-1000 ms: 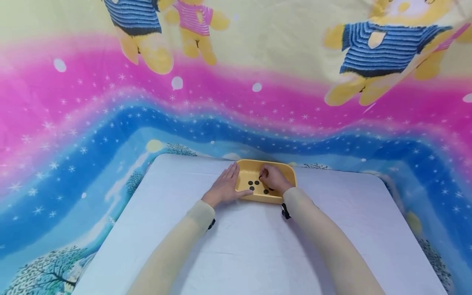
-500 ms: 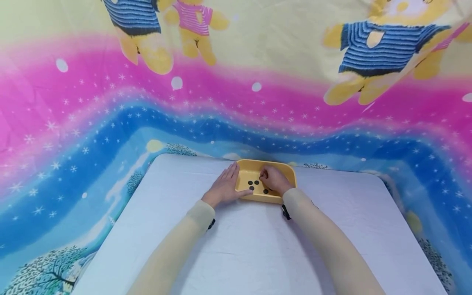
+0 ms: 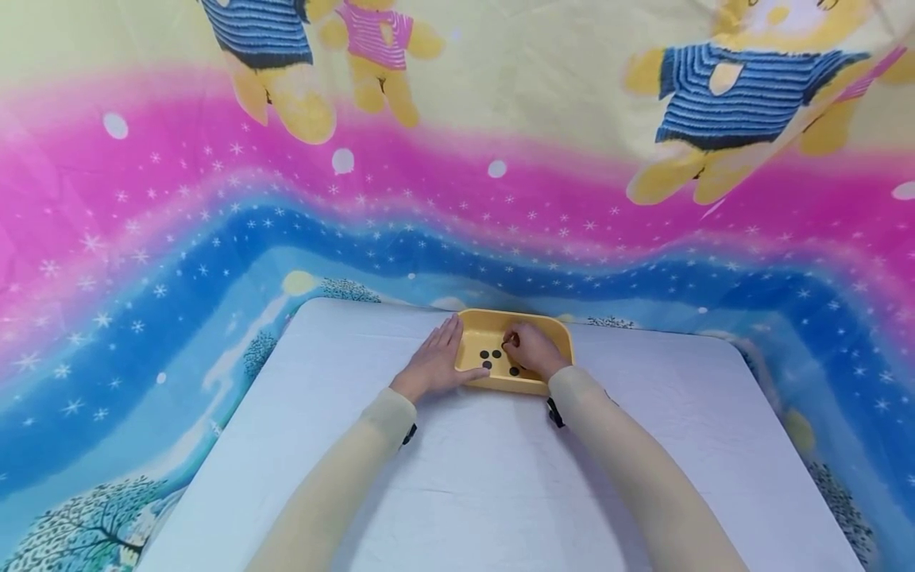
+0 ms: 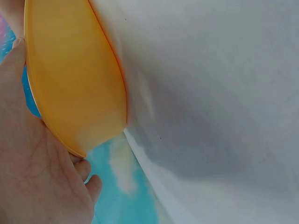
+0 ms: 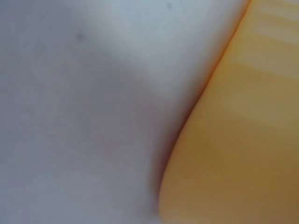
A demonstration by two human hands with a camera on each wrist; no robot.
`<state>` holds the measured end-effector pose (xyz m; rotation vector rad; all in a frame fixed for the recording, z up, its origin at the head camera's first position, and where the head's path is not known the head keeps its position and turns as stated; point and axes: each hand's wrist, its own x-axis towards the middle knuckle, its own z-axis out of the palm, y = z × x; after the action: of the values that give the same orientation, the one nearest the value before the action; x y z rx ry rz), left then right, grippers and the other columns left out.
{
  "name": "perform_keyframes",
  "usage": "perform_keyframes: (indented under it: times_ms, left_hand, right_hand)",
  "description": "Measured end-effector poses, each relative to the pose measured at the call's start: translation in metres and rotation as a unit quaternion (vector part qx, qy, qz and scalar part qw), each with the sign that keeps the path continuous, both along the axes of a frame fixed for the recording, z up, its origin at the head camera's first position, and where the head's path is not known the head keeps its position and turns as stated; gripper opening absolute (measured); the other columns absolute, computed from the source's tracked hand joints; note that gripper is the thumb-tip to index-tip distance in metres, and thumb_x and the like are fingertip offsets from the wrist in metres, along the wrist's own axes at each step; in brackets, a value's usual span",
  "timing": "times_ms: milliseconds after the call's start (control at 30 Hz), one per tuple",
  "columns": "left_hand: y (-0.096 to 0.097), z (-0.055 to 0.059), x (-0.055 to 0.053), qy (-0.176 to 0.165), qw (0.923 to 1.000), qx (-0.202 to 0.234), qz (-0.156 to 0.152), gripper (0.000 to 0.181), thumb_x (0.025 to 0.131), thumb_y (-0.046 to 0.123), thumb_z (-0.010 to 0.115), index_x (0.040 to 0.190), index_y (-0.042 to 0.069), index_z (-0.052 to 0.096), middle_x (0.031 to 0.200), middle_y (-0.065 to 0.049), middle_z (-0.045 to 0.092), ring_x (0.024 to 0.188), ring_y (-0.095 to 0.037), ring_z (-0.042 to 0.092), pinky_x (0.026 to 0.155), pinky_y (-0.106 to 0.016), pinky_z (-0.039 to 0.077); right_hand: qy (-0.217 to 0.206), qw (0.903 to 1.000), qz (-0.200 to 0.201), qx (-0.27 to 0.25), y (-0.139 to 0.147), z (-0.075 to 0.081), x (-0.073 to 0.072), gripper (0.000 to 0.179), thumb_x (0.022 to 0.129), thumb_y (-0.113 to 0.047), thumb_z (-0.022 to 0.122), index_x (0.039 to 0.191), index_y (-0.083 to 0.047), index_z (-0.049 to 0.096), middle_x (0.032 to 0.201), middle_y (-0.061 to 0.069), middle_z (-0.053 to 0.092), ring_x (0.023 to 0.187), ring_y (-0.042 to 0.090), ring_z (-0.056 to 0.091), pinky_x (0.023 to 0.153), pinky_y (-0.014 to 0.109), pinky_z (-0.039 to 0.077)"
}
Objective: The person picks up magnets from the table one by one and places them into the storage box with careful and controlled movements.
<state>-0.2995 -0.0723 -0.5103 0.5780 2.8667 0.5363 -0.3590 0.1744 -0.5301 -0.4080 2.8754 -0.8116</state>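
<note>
A yellow rectangular tray stands near the far edge of the table, with several small dark round discs lying flat on its floor. My left hand lies along the tray's left end, fingers straight and thumb over the near rim; the left wrist view has this hand against the tray's rim. Inside the tray, my right hand has its fingers curled and pinches a small dark disc at the fingertips. The right wrist view shows only the tray's outer wall and white cloth.
A white cloth covers the table, its far edge just behind the tray. Beyond hangs a patterned curtain with printed bears and snowflakes. Dark straps show at the wrists.
Hardly anything moves. The right hand's fingertips shift slightly around the small dark disc, while the left hand and the tray stay in place.
</note>
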Motion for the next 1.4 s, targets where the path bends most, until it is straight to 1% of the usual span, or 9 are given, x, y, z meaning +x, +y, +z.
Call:
perform_keyframes:
  times_ms: [133,333,467,600,733,967,1100,1233,1400]
  left_hand:
    - [0.001,-0.001,-0.001,-0.001,1.0,0.004,0.0,0.123,0.095,0.085,0.05,0.172,0.006,-0.001,0.181,-0.01,-0.009,0.167,-0.022,-0.007,0.135,-0.038,0.001]
    - [0.002,-0.002,-0.001,0.007,1.0,-0.001,-0.005,0.124,0.093,0.089,0.046,0.172,0.006,-0.002,0.181,-0.011,-0.007,0.166,-0.022,-0.007,0.135,-0.038,0.001]
    - [0.002,-0.001,-0.001,0.008,0.9999,0.006,-0.008,0.123,0.094,0.086,0.049,0.172,0.005,-0.001,0.181,-0.011,-0.007,0.167,-0.022,-0.007,0.135,-0.038,0.001]
    - [0.001,-0.001,-0.001,0.005,0.9999,0.014,-0.007,0.121,0.096,0.083,0.052,0.172,0.005,-0.001,0.181,-0.011,-0.007,0.166,-0.022,-0.007,0.135,-0.039,0.0]
    - [0.001,-0.001,-0.001,0.006,0.9999,0.006,-0.008,0.122,0.095,0.085,0.05,0.172,0.005,-0.002,0.181,-0.012,-0.007,0.166,-0.023,-0.007,0.135,-0.038,0.0]
    - [0.001,-0.002,0.0,0.007,0.9999,0.013,-0.009,0.121,0.096,0.082,0.053,0.172,0.004,-0.001,0.181,-0.013,-0.007,0.167,-0.026,-0.005,0.135,-0.04,-0.001]
    - [0.0,-0.002,0.001,0.008,0.9999,0.012,-0.009,0.121,0.097,0.081,0.054,0.172,0.003,-0.001,0.181,-0.013,-0.008,0.167,-0.026,-0.005,0.134,-0.039,-0.001]
    - [0.0,-0.002,0.0,0.012,0.9999,0.0,-0.011,0.122,0.096,0.084,0.049,0.172,0.004,-0.002,0.181,-0.012,-0.009,0.167,-0.027,-0.004,0.135,-0.04,-0.001]
    - [-0.001,-0.001,0.001,0.005,0.9999,0.001,-0.012,0.122,0.096,0.084,0.05,0.172,0.003,-0.002,0.18,-0.01,-0.012,0.167,-0.028,-0.004,0.135,-0.04,-0.001]
  right_hand:
    - [-0.001,0.9999,0.004,-0.011,0.002,0.005,0.003,0.02,0.106,-0.02,0.068,0.12,-0.006,0.072,0.1,0.008,0.066,0.084,0.023,0.061,0.073,0.038,0.054]
    - [-0.006,0.9994,0.007,-0.033,0.005,0.02,0.013,0.022,0.108,-0.022,0.067,0.124,-0.007,0.07,0.109,0.008,0.067,0.083,0.02,0.066,0.069,0.035,0.059]
    - [0.01,0.9992,0.012,-0.037,0.011,0.03,0.022,0.022,0.108,-0.022,0.068,0.124,-0.007,0.071,0.11,0.007,0.068,0.08,0.02,0.067,0.068,0.036,0.059]
    - [0.042,0.9986,0.022,-0.023,0.019,0.036,0.03,0.025,0.107,-0.023,0.069,0.126,-0.007,0.072,0.11,0.005,0.069,0.087,0.019,0.066,0.075,0.038,0.059]
    - [0.067,0.9973,0.027,-0.014,0.029,0.04,0.037,0.027,0.107,-0.023,0.069,0.126,-0.005,0.073,0.11,0.004,0.069,0.093,0.02,0.064,0.081,0.041,0.058]
    - [0.08,0.9962,0.02,-0.028,0.046,0.044,0.053,0.021,0.107,-0.02,0.069,0.123,-0.007,0.071,0.11,0.006,0.068,0.09,0.021,0.062,0.077,0.041,0.055]
    - [0.082,0.996,0.008,-0.033,0.055,0.047,0.066,0.023,0.106,-0.02,0.069,0.126,-0.007,0.07,0.11,0.007,0.068,0.088,0.022,0.06,0.076,0.04,0.053]
    - [0.094,0.995,0.005,-0.033,0.066,0.048,0.079,0.025,0.104,-0.017,0.072,0.126,-0.005,0.07,0.111,0.009,0.068,0.087,0.025,0.06,0.073,0.038,0.051]
    - [0.104,0.994,-0.002,-0.034,0.08,0.048,0.097,0.027,0.102,-0.017,0.075,0.125,-0.003,0.071,0.107,0.008,0.066,0.087,0.027,0.058,0.072,0.037,0.049]
